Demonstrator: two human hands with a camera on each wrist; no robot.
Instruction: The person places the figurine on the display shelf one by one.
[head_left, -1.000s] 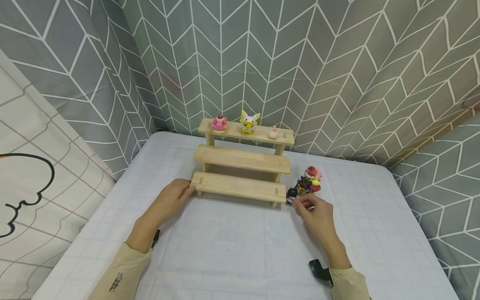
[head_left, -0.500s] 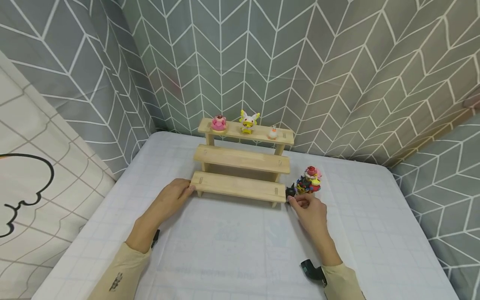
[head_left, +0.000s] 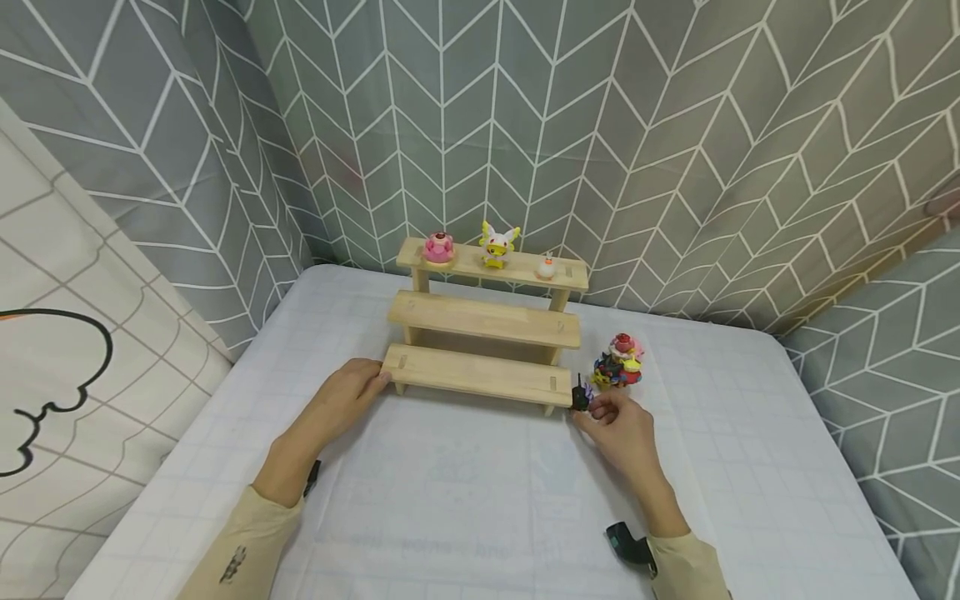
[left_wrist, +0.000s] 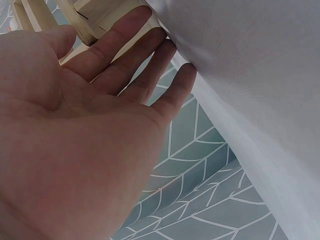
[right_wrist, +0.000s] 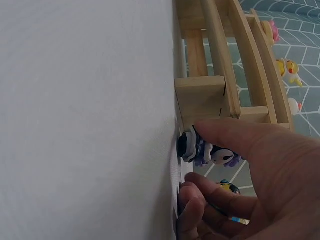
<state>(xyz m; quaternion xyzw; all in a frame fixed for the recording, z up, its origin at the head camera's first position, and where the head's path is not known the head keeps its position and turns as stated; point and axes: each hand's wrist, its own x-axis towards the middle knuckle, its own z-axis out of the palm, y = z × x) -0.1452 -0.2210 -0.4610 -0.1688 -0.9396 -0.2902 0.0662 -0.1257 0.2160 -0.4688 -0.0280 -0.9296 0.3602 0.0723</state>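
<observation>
A small black, white and purple figurine is between the thumb and curled fingers of my right hand, low by the tabletop. It is close to the right end of the bottom step of a three-step wooden display stand; in the head view it looks mostly black. My left hand rests at the left end of that bottom step, thumb near its edge. The left wrist view shows the left palm with its fingers loosely extended beside the wood.
On the top step stand a pink figurine, a white-and-yellow eared figurine and a small white figurine. Several colourful figurines cluster right of the stand. A white cloth covers the table; patterned curtains hang behind.
My right hand has shifted slightly left toward the stand, and the black figurine has turned and moved beside the bottom step's right end. My left hand has stayed in place.
</observation>
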